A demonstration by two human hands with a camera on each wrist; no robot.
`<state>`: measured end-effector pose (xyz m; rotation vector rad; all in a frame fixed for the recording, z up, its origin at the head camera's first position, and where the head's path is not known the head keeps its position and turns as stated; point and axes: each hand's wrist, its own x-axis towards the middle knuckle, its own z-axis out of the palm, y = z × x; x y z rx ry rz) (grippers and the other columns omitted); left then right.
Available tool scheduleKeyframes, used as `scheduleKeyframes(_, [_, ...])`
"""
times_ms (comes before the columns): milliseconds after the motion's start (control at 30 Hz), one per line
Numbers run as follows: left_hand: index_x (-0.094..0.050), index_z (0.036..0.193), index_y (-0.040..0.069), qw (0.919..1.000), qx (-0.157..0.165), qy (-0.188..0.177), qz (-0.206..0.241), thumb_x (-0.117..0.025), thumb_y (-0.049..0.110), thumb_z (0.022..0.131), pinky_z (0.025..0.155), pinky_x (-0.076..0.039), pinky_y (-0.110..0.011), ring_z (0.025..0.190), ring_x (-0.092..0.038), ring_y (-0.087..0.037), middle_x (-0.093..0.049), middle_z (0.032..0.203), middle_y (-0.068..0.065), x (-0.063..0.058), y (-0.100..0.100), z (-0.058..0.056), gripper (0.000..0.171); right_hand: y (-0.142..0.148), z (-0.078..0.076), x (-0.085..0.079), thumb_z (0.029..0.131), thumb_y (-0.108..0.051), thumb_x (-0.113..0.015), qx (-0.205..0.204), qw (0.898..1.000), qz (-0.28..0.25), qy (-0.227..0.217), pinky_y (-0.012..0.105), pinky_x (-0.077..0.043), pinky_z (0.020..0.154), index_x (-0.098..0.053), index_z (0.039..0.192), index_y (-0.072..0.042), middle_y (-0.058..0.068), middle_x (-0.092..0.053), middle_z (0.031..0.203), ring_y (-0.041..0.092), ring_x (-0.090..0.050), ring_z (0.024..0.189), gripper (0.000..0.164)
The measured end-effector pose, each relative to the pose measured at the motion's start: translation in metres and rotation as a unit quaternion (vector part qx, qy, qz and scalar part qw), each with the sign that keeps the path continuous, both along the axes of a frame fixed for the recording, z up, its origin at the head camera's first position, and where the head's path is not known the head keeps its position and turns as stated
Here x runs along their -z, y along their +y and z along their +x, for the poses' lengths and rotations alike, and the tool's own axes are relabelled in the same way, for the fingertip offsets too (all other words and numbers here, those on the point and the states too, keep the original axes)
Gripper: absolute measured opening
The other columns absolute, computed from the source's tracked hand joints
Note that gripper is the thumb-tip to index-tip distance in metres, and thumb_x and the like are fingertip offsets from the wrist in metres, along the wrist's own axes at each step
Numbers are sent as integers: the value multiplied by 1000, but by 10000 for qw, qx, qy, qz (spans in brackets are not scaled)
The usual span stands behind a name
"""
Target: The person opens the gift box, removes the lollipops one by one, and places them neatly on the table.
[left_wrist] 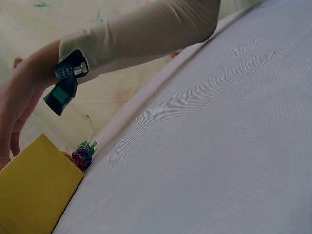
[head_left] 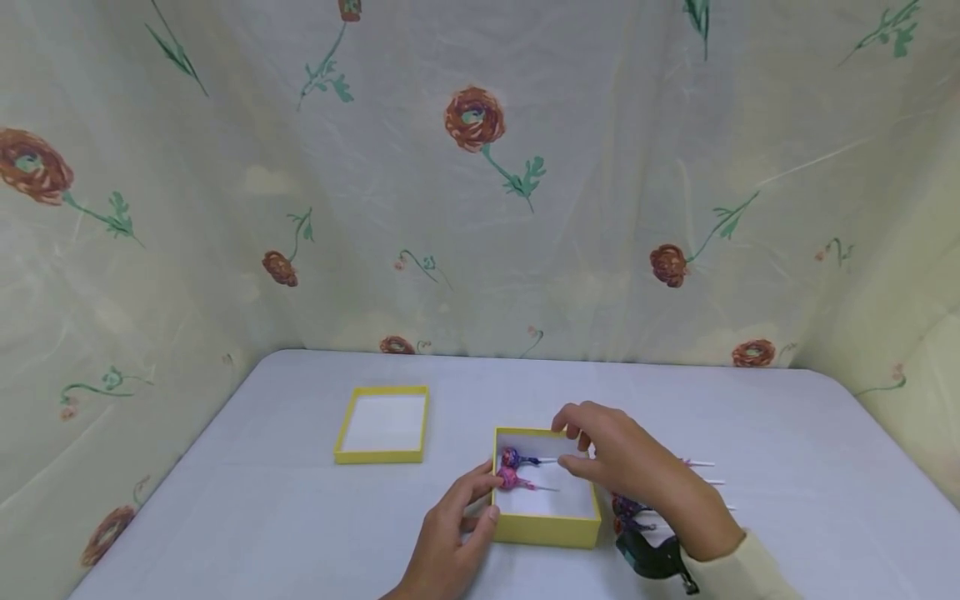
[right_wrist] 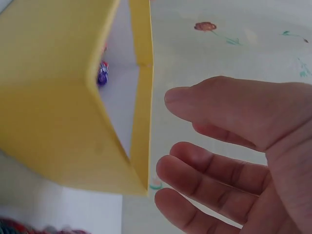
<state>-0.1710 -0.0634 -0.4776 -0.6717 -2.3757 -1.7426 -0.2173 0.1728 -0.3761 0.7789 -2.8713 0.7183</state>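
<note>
A yellow open-topped box (head_left: 546, 531) with a white inside stands on the table. Two wrapped lollipops lie in its left part, sticks pointing right: a purple one (head_left: 512, 457) and, nearer me, a pink one (head_left: 509, 477). My left hand (head_left: 454, 531) rests against the box's left wall, fingertips at the rim and thumb near the front corner. Over the box's right side hovers my right hand (head_left: 628, 458); the right wrist view shows its loosely bent fingers (right_wrist: 209, 180) apart, nothing between them. More lollipops (head_left: 627, 507) lie right of the box, partly hidden by the right forearm.
A shallow yellow lid (head_left: 379, 457), white inside up, lies at the back left of the white table (head_left: 225, 500). Floral curtains (head_left: 585, 167) hang behind and at both sides. A dark strap (head_left: 651, 557) is on the right wrist.
</note>
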Motion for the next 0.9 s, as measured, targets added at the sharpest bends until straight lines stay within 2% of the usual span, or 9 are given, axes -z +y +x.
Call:
scheduleKeyframes(100, [-56,126,13,10000,14,-73,-36,-54,17,99,87,-54,-22,124,-53,-24,-44,147,-4,0,0,0,27,-5,0,3,81,-12,-77,-216,9996,-119,157,26,-53,68,-63,108,-11,0,-64,96,17,-59,83,30])
scheduleKeyframes(200, [-56,126,12,9999,12,-114,-80,-54,17,99,87,-53,-21,125,-53,-24,-44,147,-5,0,0,0,27,-11,0,4,81,-11,-77,-314,9993,-166,126,27,-54,70,-63,108,-11,1,-64,96,17,-59,85,31])
scheduleKeyframes(667, [-55,127,10,9999,75,-72,-18,-53,15,99,86,-53,-20,124,-53,-24,-45,146,-8,0,-1,-1,28,-38,-9,18,82,-11,-76,-482,9966,-371,-549,31,-55,75,-64,109,-10,3,-65,94,18,-59,87,30])
scheduleKeyframes(900, [-55,126,7,9996,142,202,106,-55,9,97,86,-55,-24,122,-54,-27,-45,144,-13,3,-2,-2,29,-44,-11,27,81,-8,-75,-557,9952,-402,-702,28,-54,72,-65,109,-10,1,-63,90,17,-57,82,29])
